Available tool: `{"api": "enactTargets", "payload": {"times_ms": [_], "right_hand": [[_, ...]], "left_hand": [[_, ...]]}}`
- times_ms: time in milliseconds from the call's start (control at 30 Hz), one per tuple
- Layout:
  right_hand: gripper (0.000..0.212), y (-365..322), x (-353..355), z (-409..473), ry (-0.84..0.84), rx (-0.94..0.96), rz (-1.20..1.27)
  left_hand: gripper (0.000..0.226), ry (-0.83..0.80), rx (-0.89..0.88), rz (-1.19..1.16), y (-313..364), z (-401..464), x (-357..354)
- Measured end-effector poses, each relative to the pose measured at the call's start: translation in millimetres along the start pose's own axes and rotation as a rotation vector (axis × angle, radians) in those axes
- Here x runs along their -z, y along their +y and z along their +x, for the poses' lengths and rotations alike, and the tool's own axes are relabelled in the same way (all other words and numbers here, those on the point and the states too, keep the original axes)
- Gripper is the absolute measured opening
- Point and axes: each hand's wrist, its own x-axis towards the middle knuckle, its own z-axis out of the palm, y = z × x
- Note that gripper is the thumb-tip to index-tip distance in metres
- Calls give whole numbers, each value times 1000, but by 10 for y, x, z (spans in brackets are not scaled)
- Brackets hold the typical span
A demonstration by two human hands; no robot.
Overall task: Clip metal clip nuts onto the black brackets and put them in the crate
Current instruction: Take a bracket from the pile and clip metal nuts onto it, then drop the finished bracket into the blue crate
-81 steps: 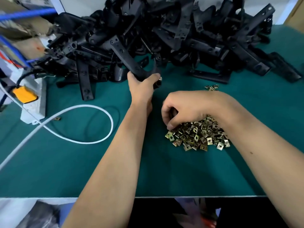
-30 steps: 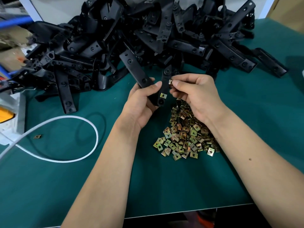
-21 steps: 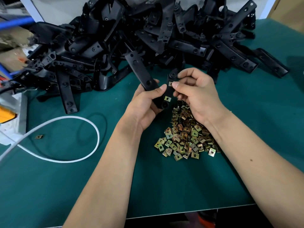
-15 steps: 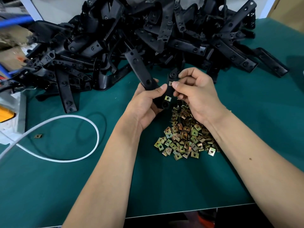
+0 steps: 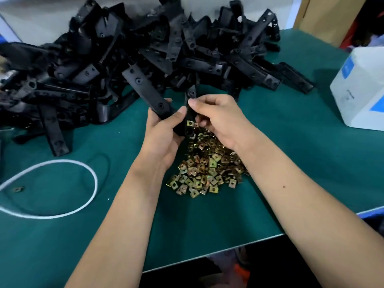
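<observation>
My left hand [image 5: 164,132] grips a black bracket [image 5: 145,88], a V-shaped part held just above the green table [image 5: 207,225]. One brass clip nut [image 5: 190,123] sits clipped on the bracket's short arm. My right hand [image 5: 218,119] pinches that short arm near its top; any clip nut under its thumb is hidden. Below both hands lies a heap of loose brass clip nuts [image 5: 205,169]. A large pile of black brackets [image 5: 145,48] fills the back of the table. No crate is in view.
A white cable [image 5: 68,206] loops over the left part of the table, with a single stray clip nut [image 5: 18,189] inside the loop. A white and blue box [image 5: 361,88] stands at the right edge. The table's front edge runs close below my forearms.
My right hand brought a clip nut from the heap up to the bracket and its thumb now covers the short arm's top. The view has swung right, bringing the white box in.
</observation>
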Motion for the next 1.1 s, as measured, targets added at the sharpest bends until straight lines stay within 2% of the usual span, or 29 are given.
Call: {"api": "enactTargets", "payload": {"times_ms": [133,200,333,433,500,533,600,633,733,833,900,933,1000,1100], "right_hand": [[23,-210,322,-153,30,86,-121],[22,-342,538,-285,75,150,-131],[40,-536,1071,-640,301,276,-7],[34,-602,1594,-1061,474,315,173],[40,-590,1946,-1327,581,338,284],[39,-574,2150,-1505,651,365,317],[22,-544,2534,-1842,774,381,364],[18,-507,2739,-2017,808,367,415],[31,-318,3358,-2599,882,305,545],[18,-71,3816,-3101,1098,131,484],[17,173,4052,-3328,1260,29,493],[15,292,4134,-3408,1348,-16,498],[6,513,4218,-3491,1512,-118,425],[19,791,4323,-3547,1626,-257,330]], "left_hand": [[33,-31,-55,-27,-40,-105,-442],[37,-80,-74,-23,-42,-158,-740],[38,-175,-56,68,-134,-302,-1486],[34,-260,-38,153,-380,-530,-2153],[35,-305,-25,186,-578,-717,-2536],[37,-338,-10,207,-712,-845,-2753],[41,-436,5,286,-984,-1119,-3136],[42,-494,14,334,-1139,-1261,-3293],[41,-668,92,473,-1703,-1676,-3652],[41,-821,323,548,-2226,-1966,-3776],[57,-872,472,622,-2523,-2044,-3770],[63,-899,487,694,-2655,-2057,-3744],[52,-952,407,891,-2887,-2023,-3634],[29,-984,281,1056,-3090,-1973,-3492]]}}
